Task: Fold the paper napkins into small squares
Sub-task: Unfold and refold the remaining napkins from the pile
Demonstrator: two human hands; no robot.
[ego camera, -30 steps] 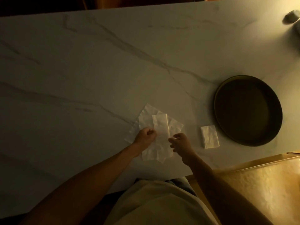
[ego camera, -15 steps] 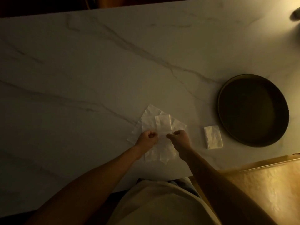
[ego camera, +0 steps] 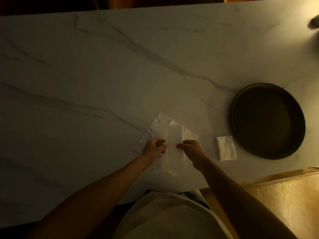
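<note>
White paper strip (ego camera: 174,145), thin and translucent, folded narrow atop loose napkins (ego camera: 156,125) near the surface's (ego camera: 86,75) 6 o'clock edge; long axis 12-to-6. Left hand (ego camera: 154,149) and right hand (ego camera: 190,149) each pinch a long edge. Folded napkin (ego camera: 226,148) lies at 3 o'clock.

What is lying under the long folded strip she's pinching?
Under the napkin strip lie loose unfolded napkins, fanned out on the table. How many is unclear; the strip and both hands cover their middles.
</note>
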